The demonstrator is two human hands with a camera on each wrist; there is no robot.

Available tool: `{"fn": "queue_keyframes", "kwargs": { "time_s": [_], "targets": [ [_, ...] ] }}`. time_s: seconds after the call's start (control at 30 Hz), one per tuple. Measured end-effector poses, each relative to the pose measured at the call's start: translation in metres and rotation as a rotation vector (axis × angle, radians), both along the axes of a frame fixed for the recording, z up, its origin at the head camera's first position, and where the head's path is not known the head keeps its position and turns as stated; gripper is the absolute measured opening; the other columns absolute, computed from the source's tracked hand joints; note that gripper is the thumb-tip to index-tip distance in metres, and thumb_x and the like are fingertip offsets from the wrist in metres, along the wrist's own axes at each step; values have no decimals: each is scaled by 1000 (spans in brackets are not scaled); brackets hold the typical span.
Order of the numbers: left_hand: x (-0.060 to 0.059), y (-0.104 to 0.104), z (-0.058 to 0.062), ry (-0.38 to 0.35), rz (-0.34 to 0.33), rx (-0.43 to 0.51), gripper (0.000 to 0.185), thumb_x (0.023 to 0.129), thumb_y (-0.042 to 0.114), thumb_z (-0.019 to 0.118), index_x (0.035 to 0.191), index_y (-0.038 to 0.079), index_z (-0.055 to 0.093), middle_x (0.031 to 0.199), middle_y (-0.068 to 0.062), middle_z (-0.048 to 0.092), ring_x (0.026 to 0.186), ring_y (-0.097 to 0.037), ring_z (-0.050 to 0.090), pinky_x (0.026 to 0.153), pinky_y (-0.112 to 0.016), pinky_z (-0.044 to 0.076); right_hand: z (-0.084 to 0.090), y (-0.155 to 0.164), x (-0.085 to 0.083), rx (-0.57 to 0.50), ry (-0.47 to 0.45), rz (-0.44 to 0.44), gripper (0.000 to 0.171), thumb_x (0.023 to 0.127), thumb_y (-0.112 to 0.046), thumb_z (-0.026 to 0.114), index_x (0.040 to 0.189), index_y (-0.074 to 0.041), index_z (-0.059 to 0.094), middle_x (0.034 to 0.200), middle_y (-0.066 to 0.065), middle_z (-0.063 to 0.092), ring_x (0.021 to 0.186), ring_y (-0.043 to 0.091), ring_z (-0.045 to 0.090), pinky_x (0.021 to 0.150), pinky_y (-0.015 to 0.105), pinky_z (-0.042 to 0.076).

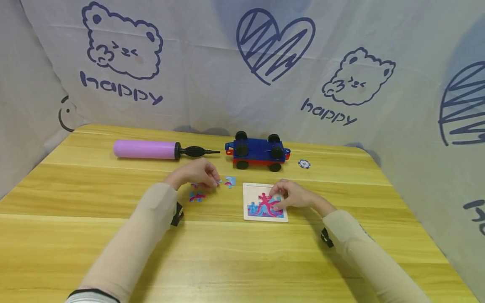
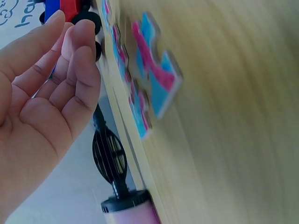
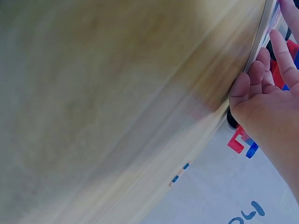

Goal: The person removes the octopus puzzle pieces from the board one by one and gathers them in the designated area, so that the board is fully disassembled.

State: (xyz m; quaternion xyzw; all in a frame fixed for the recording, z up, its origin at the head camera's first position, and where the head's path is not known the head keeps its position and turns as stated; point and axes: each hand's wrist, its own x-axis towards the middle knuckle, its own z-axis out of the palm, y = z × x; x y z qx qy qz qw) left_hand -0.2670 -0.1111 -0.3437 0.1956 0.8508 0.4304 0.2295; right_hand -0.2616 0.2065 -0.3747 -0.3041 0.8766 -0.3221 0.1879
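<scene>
My left hand [image 1: 201,173] hovers over loose pink-and-blue puzzle pieces [image 1: 197,196] left of the board, with another piece [image 1: 230,181] just past its fingertips. In the left wrist view the left hand [image 2: 65,60] has loosely curled fingers with nothing between them, and the pieces [image 2: 156,77] lie close by on the wood. My right hand [image 1: 293,194] rests its fingertips on the right side of a white-framed puzzle board [image 1: 265,202] showing a pink octopus on blue. The right wrist view shows the right hand [image 3: 266,84] against the board's edge [image 3: 266,28], blurred.
A purple hand pump [image 1: 145,149] with a black nozzle lies at the back left of the wooden table [image 1: 242,261]. A blue-and-red toy car chassis [image 1: 257,151] stands behind the board, a small blue-and-white chip [image 1: 304,164] to its right. A printed cloth backdrop surrounds the table.
</scene>
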Motion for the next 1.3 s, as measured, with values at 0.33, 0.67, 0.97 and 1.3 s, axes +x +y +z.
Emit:
{"fn": "queue_keyframes", "kwargs": {
  "time_s": [0.33,0.67,0.97,1.3],
  "targets": [
    [-5,25,-3,-27,-20,28,13,79,-3,62,91,-7,60,73,-9,62,57,-13,53,52,-23,41,-1,2,-2,-3,5,-2,26,72,-10,74,92,-2,59,85,4,48,74,19,39,64,25,33],
    [-6,53,0,0,-31,1,28,79,4,65,106,-1,59,70,-4,60,53,-17,53,39,-21,27,-1,2,-2,7,10,-4,27,72,-14,75,92,-2,60,87,4,49,78,19,39,67,28,33],
    [-11,80,-6,-21,-41,-26,32,78,4,67,108,0,59,72,-5,56,60,-17,52,62,-28,47,-1,1,-4,15,-4,-14,27,72,-13,75,92,-2,60,89,5,50,79,19,39,69,28,33],
    [-11,103,-13,-81,-70,-61,39,78,3,67,116,5,58,69,-5,56,54,-14,48,52,-21,43,-2,2,-4,6,-13,-10,27,73,-13,74,92,-2,60,85,7,48,76,20,39,66,28,33]
  ]
}}
